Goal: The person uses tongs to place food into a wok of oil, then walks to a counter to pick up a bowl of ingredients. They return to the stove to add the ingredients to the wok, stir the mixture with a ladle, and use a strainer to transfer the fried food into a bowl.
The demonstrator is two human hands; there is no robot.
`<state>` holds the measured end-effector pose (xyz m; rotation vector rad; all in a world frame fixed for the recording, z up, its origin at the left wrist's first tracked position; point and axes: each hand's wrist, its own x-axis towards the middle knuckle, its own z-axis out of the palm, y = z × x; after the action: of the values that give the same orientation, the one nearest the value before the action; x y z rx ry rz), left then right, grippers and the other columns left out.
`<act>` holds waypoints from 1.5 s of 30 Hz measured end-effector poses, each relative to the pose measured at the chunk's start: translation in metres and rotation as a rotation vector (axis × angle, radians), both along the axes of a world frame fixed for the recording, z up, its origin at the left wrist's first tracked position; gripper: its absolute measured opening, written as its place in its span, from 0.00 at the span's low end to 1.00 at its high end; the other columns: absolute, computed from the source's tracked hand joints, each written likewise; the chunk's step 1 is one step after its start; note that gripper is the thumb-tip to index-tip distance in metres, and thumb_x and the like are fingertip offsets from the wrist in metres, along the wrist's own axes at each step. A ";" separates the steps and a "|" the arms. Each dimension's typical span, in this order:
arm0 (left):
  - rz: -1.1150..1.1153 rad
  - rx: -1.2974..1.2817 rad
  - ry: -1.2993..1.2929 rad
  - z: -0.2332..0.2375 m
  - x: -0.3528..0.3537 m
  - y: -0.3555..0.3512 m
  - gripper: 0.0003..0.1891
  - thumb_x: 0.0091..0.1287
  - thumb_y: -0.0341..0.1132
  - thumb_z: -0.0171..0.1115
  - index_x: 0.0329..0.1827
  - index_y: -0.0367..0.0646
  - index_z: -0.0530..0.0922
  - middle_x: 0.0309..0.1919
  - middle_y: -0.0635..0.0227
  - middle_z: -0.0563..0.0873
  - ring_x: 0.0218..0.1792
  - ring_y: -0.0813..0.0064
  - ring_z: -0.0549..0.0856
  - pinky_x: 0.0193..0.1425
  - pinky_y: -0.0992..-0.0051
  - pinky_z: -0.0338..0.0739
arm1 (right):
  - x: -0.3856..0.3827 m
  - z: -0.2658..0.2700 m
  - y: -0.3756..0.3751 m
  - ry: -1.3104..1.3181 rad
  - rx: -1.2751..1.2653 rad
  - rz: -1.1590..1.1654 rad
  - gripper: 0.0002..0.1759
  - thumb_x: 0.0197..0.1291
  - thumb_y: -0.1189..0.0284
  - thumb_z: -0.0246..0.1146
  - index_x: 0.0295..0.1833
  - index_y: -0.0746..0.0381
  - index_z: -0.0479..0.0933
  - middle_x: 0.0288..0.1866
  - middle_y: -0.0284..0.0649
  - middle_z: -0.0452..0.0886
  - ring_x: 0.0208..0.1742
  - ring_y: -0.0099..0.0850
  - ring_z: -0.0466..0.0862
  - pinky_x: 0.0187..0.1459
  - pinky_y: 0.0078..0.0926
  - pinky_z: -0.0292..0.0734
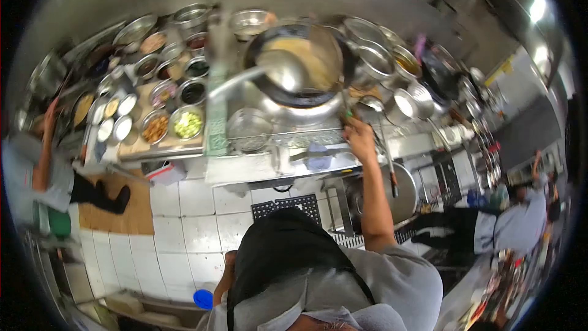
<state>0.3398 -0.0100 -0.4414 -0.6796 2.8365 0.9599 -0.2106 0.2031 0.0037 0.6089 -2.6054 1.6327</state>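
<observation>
My right hand reaches forward to the front edge of the stove, just below the wok. Its fingers are closed near a small greenish piece, but what they hold I cannot make out. A black wok with yellowish liquid in it sits on the burner. Across its left side lies a large steel ladle, its handle pointing left. Right of my hand, another long-handled ladle lies along the stove front. A blue cloth rests on the counter edge. My left hand hangs low by my side, mostly hidden by my apron.
Bowls of chopped green vegetables and brown pieces stand on the left counter. Steel pots line the right. A large pot stands low at right. One person is at right, another at left.
</observation>
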 end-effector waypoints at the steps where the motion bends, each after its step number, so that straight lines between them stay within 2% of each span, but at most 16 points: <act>1: 0.006 -0.017 0.032 -0.003 0.004 0.005 0.16 0.59 0.51 0.59 0.24 0.51 0.84 0.23 0.60 0.86 0.26 0.56 0.86 0.29 0.56 0.77 | 0.004 0.002 0.005 0.002 0.080 -0.025 0.21 0.66 0.78 0.57 0.65 0.67 0.76 0.29 0.34 0.82 0.26 0.22 0.77 0.30 0.22 0.71; 3: 0.019 -0.057 0.101 -0.005 0.011 0.012 0.14 0.57 0.50 0.60 0.23 0.53 0.85 0.21 0.63 0.85 0.24 0.60 0.86 0.27 0.58 0.78 | 0.015 0.013 0.005 -0.124 -0.023 -0.041 0.17 0.67 0.77 0.57 0.60 0.67 0.79 0.29 0.34 0.82 0.28 0.22 0.78 0.33 0.21 0.72; 5: 0.025 -0.047 -0.039 -0.006 0.011 0.014 0.13 0.59 0.49 0.59 0.26 0.53 0.86 0.25 0.63 0.87 0.28 0.60 0.87 0.32 0.59 0.79 | -0.006 -0.003 0.007 0.004 -0.180 0.049 0.12 0.68 0.77 0.57 0.54 0.66 0.81 0.28 0.32 0.81 0.27 0.21 0.77 0.31 0.21 0.71; 7: 0.033 -0.036 -0.180 -0.005 0.009 0.013 0.14 0.60 0.48 0.57 0.29 0.53 0.87 0.29 0.62 0.88 0.32 0.60 0.88 0.36 0.61 0.80 | -0.031 0.003 0.012 -0.036 0.002 0.010 0.15 0.69 0.80 0.54 0.56 0.67 0.81 0.28 0.35 0.83 0.30 0.22 0.80 0.35 0.23 0.75; 11: 0.050 0.011 -0.363 -0.003 0.005 0.013 0.15 0.63 0.45 0.55 0.36 0.52 0.89 0.36 0.62 0.90 0.39 0.60 0.89 0.46 0.64 0.83 | -0.051 0.031 -0.014 0.128 0.054 -0.052 0.16 0.65 0.81 0.55 0.55 0.65 0.82 0.27 0.34 0.81 0.28 0.22 0.78 0.33 0.23 0.74; 12: 0.091 0.004 -0.140 -0.004 0.009 0.011 0.18 0.60 0.53 0.59 0.31 0.49 0.87 0.32 0.58 0.89 0.35 0.55 0.89 0.39 0.56 0.82 | -0.060 0.030 -0.021 0.108 0.033 -0.027 0.17 0.63 0.82 0.55 0.55 0.65 0.82 0.27 0.34 0.81 0.28 0.22 0.78 0.33 0.23 0.74; 14: 0.091 -0.046 -0.194 -0.003 0.014 0.011 0.16 0.61 0.49 0.57 0.30 0.48 0.87 0.32 0.57 0.89 0.35 0.55 0.88 0.40 0.57 0.82 | -0.075 0.031 -0.025 0.068 -0.001 -0.001 0.19 0.61 0.84 0.54 0.55 0.65 0.82 0.28 0.34 0.80 0.29 0.23 0.77 0.33 0.23 0.73; 15: 0.075 -0.070 -0.213 -0.004 0.009 0.011 0.16 0.62 0.47 0.56 0.29 0.48 0.86 0.32 0.57 0.88 0.35 0.55 0.88 0.41 0.57 0.82 | -0.073 0.036 -0.030 0.116 0.065 -0.061 0.17 0.61 0.78 0.56 0.52 0.60 0.86 0.26 0.32 0.80 0.26 0.22 0.76 0.30 0.26 0.72; 17: 0.045 -0.118 -0.067 -0.004 0.016 0.010 0.12 0.57 0.46 0.61 0.25 0.48 0.84 0.26 0.57 0.86 0.29 0.54 0.87 0.33 0.57 0.80 | -0.119 0.004 -0.022 0.212 0.140 -0.036 0.15 0.64 0.74 0.56 0.50 0.61 0.86 0.24 0.32 0.79 0.23 0.23 0.74 0.25 0.28 0.69; 19: 0.029 -0.080 -0.066 -0.002 0.019 0.010 0.11 0.56 0.46 0.62 0.25 0.49 0.83 0.24 0.58 0.86 0.27 0.55 0.86 0.30 0.56 0.79 | -0.127 0.001 -0.022 -0.007 0.052 -0.009 0.10 0.69 0.72 0.59 0.47 0.61 0.84 0.23 0.31 0.78 0.19 0.20 0.72 0.20 0.24 0.66; 21: 0.158 0.034 0.168 0.015 0.020 0.016 0.12 0.57 0.46 0.61 0.25 0.49 0.84 0.24 0.60 0.86 0.27 0.57 0.86 0.30 0.57 0.79 | -0.131 -0.006 -0.018 0.014 0.003 0.070 0.12 0.70 0.71 0.58 0.52 0.63 0.82 0.25 0.32 0.79 0.16 0.19 0.71 0.16 0.23 0.64; 33: -0.008 -0.013 0.061 -0.005 0.025 0.000 0.12 0.57 0.47 0.62 0.25 0.50 0.85 0.25 0.62 0.87 0.28 0.59 0.87 0.31 0.58 0.80 | -0.080 0.037 0.013 -0.768 -0.475 0.153 0.06 0.72 0.72 0.55 0.51 0.60 0.73 0.32 0.34 0.79 0.15 0.18 0.67 0.14 0.20 0.63; 34: -0.022 -0.017 0.075 -0.006 0.022 -0.003 0.12 0.57 0.47 0.63 0.25 0.50 0.85 0.25 0.62 0.87 0.28 0.59 0.87 0.31 0.59 0.80 | -0.078 0.038 0.012 -0.757 -0.461 0.140 0.05 0.72 0.68 0.59 0.43 0.58 0.74 0.31 0.30 0.79 0.17 0.15 0.66 0.14 0.17 0.61; 38: 0.017 0.007 0.042 -0.005 0.001 -0.013 0.12 0.57 0.48 0.64 0.25 0.50 0.85 0.25 0.63 0.87 0.29 0.60 0.87 0.33 0.60 0.81 | -0.076 0.034 -0.009 -0.778 -0.467 0.191 0.02 0.73 0.71 0.56 0.47 0.57 0.71 0.31 0.30 0.77 0.17 0.15 0.65 0.16 0.16 0.61; 41: -0.069 -0.162 -0.107 0.005 -0.017 -0.022 0.12 0.56 0.47 0.67 0.25 0.50 0.85 0.26 0.63 0.88 0.31 0.59 0.88 0.36 0.61 0.82 | -0.093 0.025 -0.020 -0.894 -0.559 0.203 0.03 0.73 0.72 0.55 0.49 0.57 0.71 0.31 0.31 0.78 0.17 0.15 0.65 0.16 0.16 0.60; 45: 0.025 -0.141 -0.122 0.007 -0.029 -0.022 0.11 0.57 0.46 0.66 0.25 0.49 0.85 0.26 0.62 0.87 0.31 0.57 0.87 0.38 0.60 0.81 | -0.095 0.013 -0.014 -0.965 -0.780 0.275 0.05 0.73 0.75 0.53 0.51 0.58 0.70 0.32 0.32 0.78 0.15 0.14 0.64 0.13 0.14 0.59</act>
<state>0.3112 -0.0322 -0.4348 -0.7608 2.8128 0.7004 -0.3057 0.1888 0.0172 0.1131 -1.9090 3.3930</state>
